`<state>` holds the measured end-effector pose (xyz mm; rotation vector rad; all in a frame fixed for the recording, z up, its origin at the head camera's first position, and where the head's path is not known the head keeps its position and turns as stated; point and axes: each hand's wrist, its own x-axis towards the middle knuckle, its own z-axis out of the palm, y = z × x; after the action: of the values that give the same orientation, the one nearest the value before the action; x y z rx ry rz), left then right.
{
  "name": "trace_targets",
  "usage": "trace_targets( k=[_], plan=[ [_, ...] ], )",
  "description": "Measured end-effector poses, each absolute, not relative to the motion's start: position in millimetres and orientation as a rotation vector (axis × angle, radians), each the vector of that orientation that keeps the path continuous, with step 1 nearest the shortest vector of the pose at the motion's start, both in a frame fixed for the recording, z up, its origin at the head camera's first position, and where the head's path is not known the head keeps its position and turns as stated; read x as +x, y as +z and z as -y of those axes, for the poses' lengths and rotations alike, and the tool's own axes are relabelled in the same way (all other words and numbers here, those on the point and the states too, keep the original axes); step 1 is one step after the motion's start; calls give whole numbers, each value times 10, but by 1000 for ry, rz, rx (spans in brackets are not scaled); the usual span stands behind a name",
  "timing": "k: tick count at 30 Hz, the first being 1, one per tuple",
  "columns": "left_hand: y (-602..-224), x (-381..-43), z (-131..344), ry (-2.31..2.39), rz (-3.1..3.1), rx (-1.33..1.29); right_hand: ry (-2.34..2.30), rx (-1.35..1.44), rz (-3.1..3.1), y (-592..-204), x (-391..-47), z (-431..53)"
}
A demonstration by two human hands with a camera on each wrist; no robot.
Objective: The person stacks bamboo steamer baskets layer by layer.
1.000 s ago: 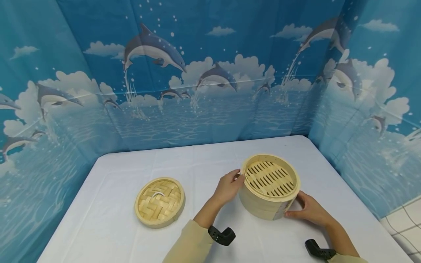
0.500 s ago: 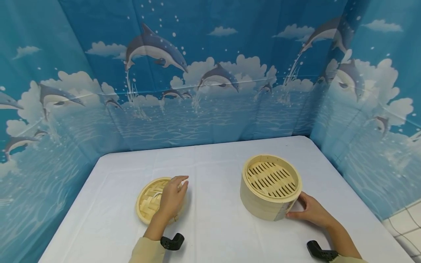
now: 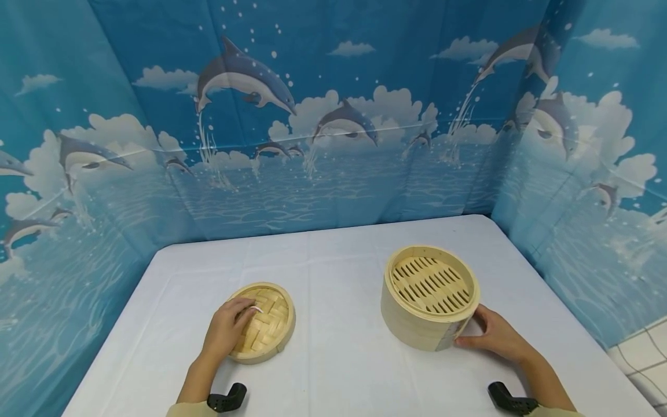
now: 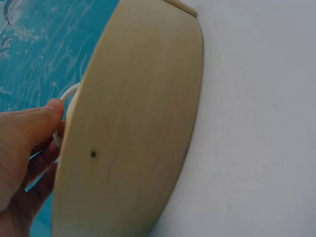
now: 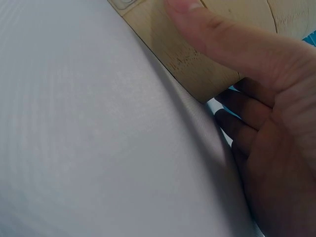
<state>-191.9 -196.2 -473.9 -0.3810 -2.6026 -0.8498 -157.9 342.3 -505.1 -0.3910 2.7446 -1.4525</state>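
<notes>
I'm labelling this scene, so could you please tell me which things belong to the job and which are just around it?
In the job: lid, its handle pinched by the left hand; steamer, held by the right hand.
Just around: tablecloth, curtain, wrist devices.

one lid [image 3: 269, 324], one steamer [image 3: 429, 301]

Walled by a blue curtain [image 3: 385, 23] printed with dolphins [image 3: 247, 81], clouds [image 3: 391, 107] and water [image 3: 312, 197]; furnished with a white-covered, round-cornered worktop [image 3: 339, 324]; edged at lower right with pale tiles [image 3: 646, 359].

Even light on the tabletop [image 3: 339, 359] — wrist views dimmer, shadow beside the steamer [image 3: 424, 331].
</notes>
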Motion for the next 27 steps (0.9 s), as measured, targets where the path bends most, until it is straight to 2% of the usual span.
trace_targets(
  k=[15,27],
  plan=[
    [-4878,-1982,2033,-798,2381,-477,-1453,-378,-2739,-5075,-1592,-3436],
    [-4802,-1983,1986,-788,2379,-512,-1453,-373,-2738,-5070,-1594,-3429]
  ],
)
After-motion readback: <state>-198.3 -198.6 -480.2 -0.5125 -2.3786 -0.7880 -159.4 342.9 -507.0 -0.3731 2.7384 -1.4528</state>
